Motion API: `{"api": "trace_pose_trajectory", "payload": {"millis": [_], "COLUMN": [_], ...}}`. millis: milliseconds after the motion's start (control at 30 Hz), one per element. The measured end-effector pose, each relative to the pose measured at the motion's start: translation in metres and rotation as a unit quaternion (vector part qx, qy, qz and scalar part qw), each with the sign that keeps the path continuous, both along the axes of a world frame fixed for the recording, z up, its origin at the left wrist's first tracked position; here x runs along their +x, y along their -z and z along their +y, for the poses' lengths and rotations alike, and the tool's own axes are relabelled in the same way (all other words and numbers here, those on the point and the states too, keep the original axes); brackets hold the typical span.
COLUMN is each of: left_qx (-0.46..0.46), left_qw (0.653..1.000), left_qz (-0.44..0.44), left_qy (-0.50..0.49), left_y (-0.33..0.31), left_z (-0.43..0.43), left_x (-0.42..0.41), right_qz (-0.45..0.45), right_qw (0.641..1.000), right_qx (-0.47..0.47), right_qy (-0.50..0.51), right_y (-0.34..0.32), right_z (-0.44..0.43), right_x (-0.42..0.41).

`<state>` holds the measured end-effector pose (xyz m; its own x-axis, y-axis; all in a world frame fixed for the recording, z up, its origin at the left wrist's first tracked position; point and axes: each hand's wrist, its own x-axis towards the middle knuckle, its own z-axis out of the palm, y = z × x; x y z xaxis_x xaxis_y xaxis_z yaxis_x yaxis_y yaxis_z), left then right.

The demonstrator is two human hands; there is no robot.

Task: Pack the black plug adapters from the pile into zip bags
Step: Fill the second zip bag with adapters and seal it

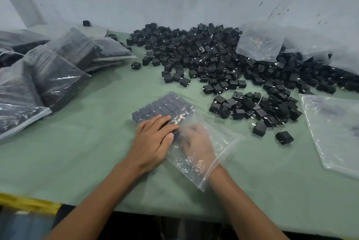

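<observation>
Adapters [165,106] sit in neat black rows inside zip bag [223,139].

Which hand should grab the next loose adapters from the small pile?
Probably right. The right hand, inside the clear zip bag, is on the side of the small pile of black plug adapters; the left hand lies flat on the bag, pinning it.
</observation>
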<state>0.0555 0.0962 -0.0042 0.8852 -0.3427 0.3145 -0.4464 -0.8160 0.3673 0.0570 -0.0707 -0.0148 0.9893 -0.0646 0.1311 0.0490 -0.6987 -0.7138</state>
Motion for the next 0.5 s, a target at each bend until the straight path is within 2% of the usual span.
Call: {"api": "trace_pose_trajectory", "payload": {"millis": [67, 200, 333, 400, 500], "left_qx": [0.025, 0.041, 0.025, 0.010, -0.011], "left_qw": [1.000, 0.999, 0.999, 0.999, 0.999], "left_qz": [-0.014, -0.033, -0.047, -0.049, -0.047], "left_qy": [0.007, -0.003, -0.009, -0.006, -0.003], "left_y": [0.002, 0.007, 0.011, 0.011, 0.011], "left_z": [0.001, 0.001, 0.000, -0.001, -0.003], "left_x": [0.004, 0.006, 0.007, 0.009, 0.010], "right_qz": [0.010, 0.042, 0.089, 0.100, 0.018], "right_qw": [0.993, 0.988, 0.971, 0.978, 0.997], "right_qx": [-0.108, -0.071, -0.061, -0.053, -0.077], "right_qy": [-0.051, -0.127, -0.213, -0.172, 0.015], "right_y": [-0.003, -0.022, -0.038, -0.050, -0.056], "right_z": [-0.005, -0.029, -0.089, -0.123, -0.170], "right_x": [0.000, -0.023, -0.070, -0.079, -0.062]}}
